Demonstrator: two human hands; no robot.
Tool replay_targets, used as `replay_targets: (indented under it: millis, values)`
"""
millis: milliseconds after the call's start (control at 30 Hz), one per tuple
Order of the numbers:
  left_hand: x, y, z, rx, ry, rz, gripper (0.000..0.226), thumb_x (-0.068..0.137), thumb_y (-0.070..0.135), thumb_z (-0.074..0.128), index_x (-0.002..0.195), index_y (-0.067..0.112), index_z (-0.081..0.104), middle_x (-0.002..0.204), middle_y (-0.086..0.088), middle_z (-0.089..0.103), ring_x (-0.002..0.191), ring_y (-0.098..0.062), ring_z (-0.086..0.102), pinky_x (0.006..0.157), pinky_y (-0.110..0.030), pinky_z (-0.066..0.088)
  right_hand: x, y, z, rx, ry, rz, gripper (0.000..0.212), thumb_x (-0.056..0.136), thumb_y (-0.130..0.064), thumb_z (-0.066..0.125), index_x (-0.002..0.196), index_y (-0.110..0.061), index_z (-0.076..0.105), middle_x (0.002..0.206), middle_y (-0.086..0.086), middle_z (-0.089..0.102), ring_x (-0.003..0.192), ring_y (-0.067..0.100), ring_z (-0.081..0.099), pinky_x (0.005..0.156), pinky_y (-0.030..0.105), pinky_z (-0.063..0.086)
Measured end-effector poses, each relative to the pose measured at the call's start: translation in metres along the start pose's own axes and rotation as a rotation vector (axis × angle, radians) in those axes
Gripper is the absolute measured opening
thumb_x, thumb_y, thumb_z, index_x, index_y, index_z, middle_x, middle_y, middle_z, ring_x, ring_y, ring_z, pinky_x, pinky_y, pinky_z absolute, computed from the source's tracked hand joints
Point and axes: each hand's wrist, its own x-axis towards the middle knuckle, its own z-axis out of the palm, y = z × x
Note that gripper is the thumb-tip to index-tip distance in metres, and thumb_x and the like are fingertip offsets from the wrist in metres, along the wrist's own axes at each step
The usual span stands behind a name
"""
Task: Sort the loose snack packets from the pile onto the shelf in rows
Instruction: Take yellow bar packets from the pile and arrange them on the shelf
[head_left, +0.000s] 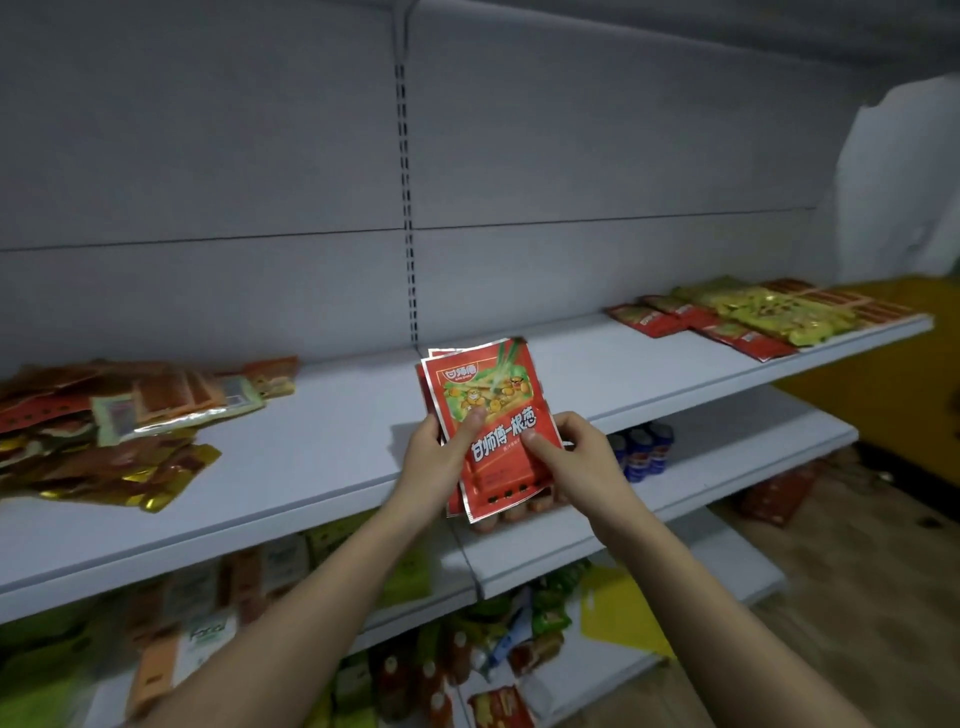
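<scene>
Both the left hand (434, 457) and right hand (582, 457) grasping a small stack of red snack packets (491, 421), long axis upright (tilted slightly left), above the shelf (332, 441) front edge, rows (753, 317) far right, pile (104, 426) left, likely heading right.

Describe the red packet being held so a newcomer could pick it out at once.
Start at the long white shelf with the jumbled pile on its left. In front of its middle, the left hand and right hand hold a small stack; the front red packet is the one. Unlike the red packets lying flat far right, it stands upright, white characters facing you.
</scene>
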Motion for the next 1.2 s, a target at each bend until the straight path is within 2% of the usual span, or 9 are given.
replay_targets:
  millis: [200,367,633,733,900,1000,1067,1133,1200]
  values:
    - [0.07,-0.019,0.083,-0.027,-0.051,-0.012,0.046,0.091,0.052,0.053,0.123,0.02,0.058,0.107,0.002,0.074,0.087,-0.012,0.076,0.066,-0.022,0.06,0.068,0.024,-0.078,-0.018,0.057,0.04,0.021,0.097,-0.03,0.062,0.108,-0.012,0.059,0.105,0.0,0.07,0.083,0.008,0.071,0.059,0.017,0.052]
    - [0.139,-0.041,0.157,-0.086,-0.038,-0.036,0.038,0.097,0.05,0.051,0.125,0.026,0.057,0.107,0.005,0.075,0.089,-0.013,0.076,0.078,-0.032,0.061,0.139,0.04,-0.15,-0.057,0.116,0.067,0.022,0.096,-0.032,0.062,0.108,-0.013,0.059,0.103,0.0,0.071,0.089,0.01,0.07,0.062,0.018,0.051]
    - [0.238,-0.061,0.239,-0.066,0.098,-0.101,0.036,0.086,0.072,0.055,0.105,0.044,0.064,0.099,0.01,0.077,0.09,-0.02,0.076,0.091,-0.053,0.057,0.244,0.057,-0.283,0.042,0.315,0.129,0.02,0.097,-0.019,0.062,0.114,-0.01,0.055,0.102,0.01,0.07,0.088,0.025,0.071,0.072,0.035,0.059]
    - [0.258,-0.065,0.261,-0.118,0.165,-0.114,0.022,0.096,0.056,0.056,0.105,0.037,0.063,0.099,0.006,0.077,0.09,-0.022,0.076,0.091,-0.054,0.057,0.279,0.074,-0.324,-0.125,0.295,0.198,0.025,0.098,-0.012,0.058,0.122,-0.009,0.051,0.106,0.012,0.067,0.086,0.026,0.069,0.067,0.039,0.058]
    - [0.274,-0.063,0.298,-0.197,0.256,-0.119,0.012,0.1,0.044,0.054,0.104,0.036,0.061,0.1,0.003,0.077,0.087,-0.021,0.076,0.087,-0.048,0.059,0.333,0.091,-0.364,-0.483,0.189,0.141,0.025,0.095,-0.004,0.056,0.114,-0.016,0.043,0.107,0.009,0.062,0.093,0.028,0.065,0.086,0.051,0.056]
    - [0.277,-0.06,0.324,-0.24,0.295,-0.11,0.018,0.101,0.041,0.054,0.113,0.029,0.061,0.104,-0.002,0.076,0.083,-0.02,0.077,0.079,-0.042,0.061,0.357,0.095,-0.376,-0.717,0.055,0.028,0.034,0.093,-0.006,0.059,0.12,-0.012,0.04,0.109,0.008,0.059,0.097,0.029,0.06,0.082,0.043,0.052]
    - [0.275,-0.06,0.342,-0.257,0.342,-0.108,0.026,0.101,0.042,0.054,0.121,0.025,0.06,0.105,-0.003,0.076,0.084,-0.021,0.077,0.076,-0.041,0.061,0.366,0.096,-0.381,-1.024,0.05,-0.205,0.039,0.09,-0.011,0.063,0.124,-0.007,0.044,0.114,0.014,0.057,0.101,0.033,0.055,0.079,0.039,0.045]
    - [0.275,-0.062,0.362,-0.253,0.4,-0.096,0.031,0.1,0.042,0.055,0.124,0.023,0.059,0.105,-0.003,0.076,0.084,-0.021,0.077,0.07,-0.037,0.062,0.367,0.096,-0.389,-1.117,0.003,-0.462,0.042,0.09,-0.018,0.064,0.129,-0.009,0.051,0.122,0.014,0.056,0.111,0.033,0.052,0.087,0.04,0.044]
    - [0.275,-0.064,0.366,-0.226,0.437,-0.096,0.029,0.101,0.041,0.055,0.122,0.022,0.059,0.103,-0.004,0.076,0.079,-0.019,0.077,0.061,-0.03,0.06,0.365,0.1,-0.387,-1.113,-0.206,-0.574,0.047,0.093,-0.029,0.062,0.137,-0.016,0.051,0.135,0.007,0.052,0.122,0.027,0.047,0.099,0.041,0.043]
